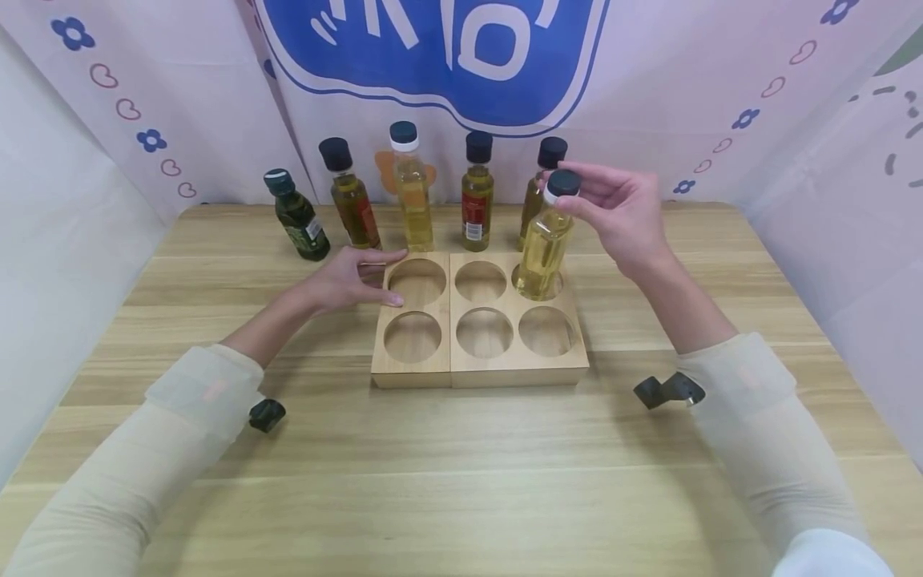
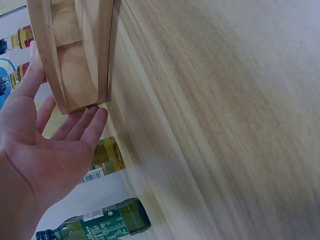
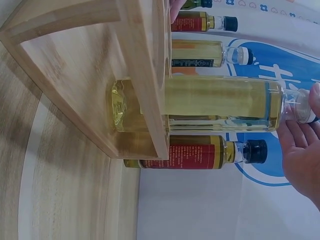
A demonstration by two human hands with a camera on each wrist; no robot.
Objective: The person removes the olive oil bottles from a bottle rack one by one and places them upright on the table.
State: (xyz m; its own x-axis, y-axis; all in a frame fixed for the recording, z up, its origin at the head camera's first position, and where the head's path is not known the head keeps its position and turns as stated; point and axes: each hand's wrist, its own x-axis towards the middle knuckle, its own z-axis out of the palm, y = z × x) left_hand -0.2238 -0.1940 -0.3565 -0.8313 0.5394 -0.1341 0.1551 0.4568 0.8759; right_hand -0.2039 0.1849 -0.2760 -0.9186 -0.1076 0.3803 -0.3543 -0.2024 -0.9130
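Note:
A wooden rack (image 1: 479, 377) with two rows of round holes lies on the table, a seam splitting its left column from the rest. My right hand (image 1: 622, 210) pinches the white-ringed neck and dark cap of a pale yellow oil bottle (image 1: 542, 250). That bottle stands in the rack's rear right hole; through the rack's open side in the right wrist view, its base (image 3: 119, 105) shows below the top board. At the rear left corner, my left hand (image 1: 346, 280) rests its straightened fingers and thumb against the rack. In the left wrist view, fingertips (image 2: 100, 114) touch its end.
Behind the rack stand a small dark green bottle (image 1: 301, 216), a dark-capped oil bottle (image 1: 349, 200), another pale yellow bottle (image 1: 413, 200), and a red-labelled bottle (image 1: 476, 192). One more dark-capped bottle (image 1: 532, 200) is partly hidden behind the held one. A printed curtain (image 1: 209, 88) hangs behind.

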